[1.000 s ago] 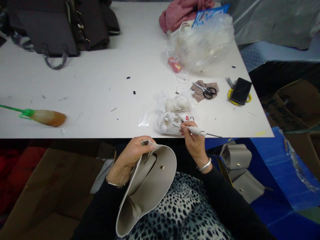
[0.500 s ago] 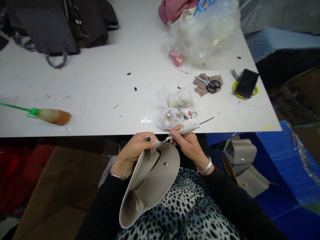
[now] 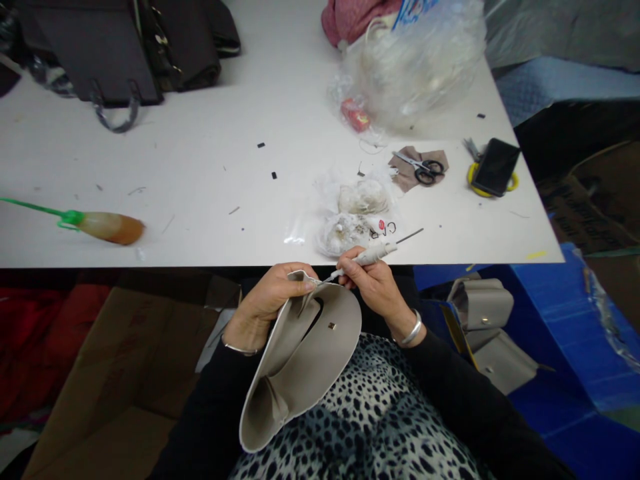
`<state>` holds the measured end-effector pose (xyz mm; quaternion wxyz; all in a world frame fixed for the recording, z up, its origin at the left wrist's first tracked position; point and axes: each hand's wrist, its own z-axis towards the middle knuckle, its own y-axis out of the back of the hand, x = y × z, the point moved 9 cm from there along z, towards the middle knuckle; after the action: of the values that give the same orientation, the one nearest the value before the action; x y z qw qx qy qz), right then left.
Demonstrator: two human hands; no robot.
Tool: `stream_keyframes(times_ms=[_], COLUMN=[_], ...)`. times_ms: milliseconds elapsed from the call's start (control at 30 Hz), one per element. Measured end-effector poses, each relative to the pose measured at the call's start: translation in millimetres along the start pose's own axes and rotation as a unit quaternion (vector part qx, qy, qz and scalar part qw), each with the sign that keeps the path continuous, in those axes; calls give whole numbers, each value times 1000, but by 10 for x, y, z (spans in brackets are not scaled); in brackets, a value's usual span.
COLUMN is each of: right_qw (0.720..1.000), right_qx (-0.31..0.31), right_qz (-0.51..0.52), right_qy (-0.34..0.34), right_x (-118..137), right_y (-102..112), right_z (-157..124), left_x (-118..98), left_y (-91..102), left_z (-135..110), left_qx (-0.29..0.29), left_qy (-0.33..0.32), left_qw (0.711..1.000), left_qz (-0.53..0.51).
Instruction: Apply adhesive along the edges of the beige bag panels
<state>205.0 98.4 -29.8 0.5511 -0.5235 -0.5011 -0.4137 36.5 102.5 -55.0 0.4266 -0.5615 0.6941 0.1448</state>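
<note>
My left hand (image 3: 273,297) is closed on the top edge of a grey-beige leather handbag (image 3: 327,357), thumb on the near side. The bag hangs tilted over my lap, its mouth spread and a small metal fitting on one panel. In my right hand (image 3: 373,283) is an awl (image 3: 373,255) with a white handle; a thin metal rod sticks out of its far end. The narrow tip reaches the bag's edge beside my left thumb. Whether it has pierced the leather is too small to tell.
On the white table (image 3: 210,200) lie clear bags of thread (image 3: 363,200), black-handled scissors (image 3: 423,167), a phone (image 3: 495,167) and a glue bottle (image 3: 113,227). Dark handbags (image 3: 100,53) stand back left. Similar grey-beige bags (image 3: 485,303) rest in a blue container at right.
The view has shifted slightly. The awl has tilted a little, its rear rod now pointing slightly further left. Both hands keep their hold at the bag's edge.
</note>
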Motion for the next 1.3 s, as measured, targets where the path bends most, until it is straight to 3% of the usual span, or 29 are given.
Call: stream_keyframes(times_ms=[233,567,767,900,1000,1067,1133,1300], right_qw=[1000,999,997,985,949,929,930,955], right_qx=[5,-26,-50,-6,74,95,67,-83], right_qz=[-8,14,20,-66,-197,-257,-258,-146], right_qy=[18,38,63,162,234,248,253,244], right_x=[27,-64,-100,164,334,366,404,503], right_y=[-34,-52,-18,-62,-179,-198,-137,126], right_z=[-16,-67,-112,-289,-518,-655,-755,-920], left_x=[17,22,23,0,-9,-1,3,-49], left_y=[3,61,-5,-39,-65,-89,-111,-243], left_z=[-6,1,4,-55,-93,-100,-99,-119], left_qx=[1,-58,-66,-67,-55,-45,-42,-28], left_qy=[-7,-48,-70,-79,-79,-77,-79,-103], left_qw=[1000,996,994,994,995,996,996,992], left_qz=[10,44,52,42,28,19,20,65])
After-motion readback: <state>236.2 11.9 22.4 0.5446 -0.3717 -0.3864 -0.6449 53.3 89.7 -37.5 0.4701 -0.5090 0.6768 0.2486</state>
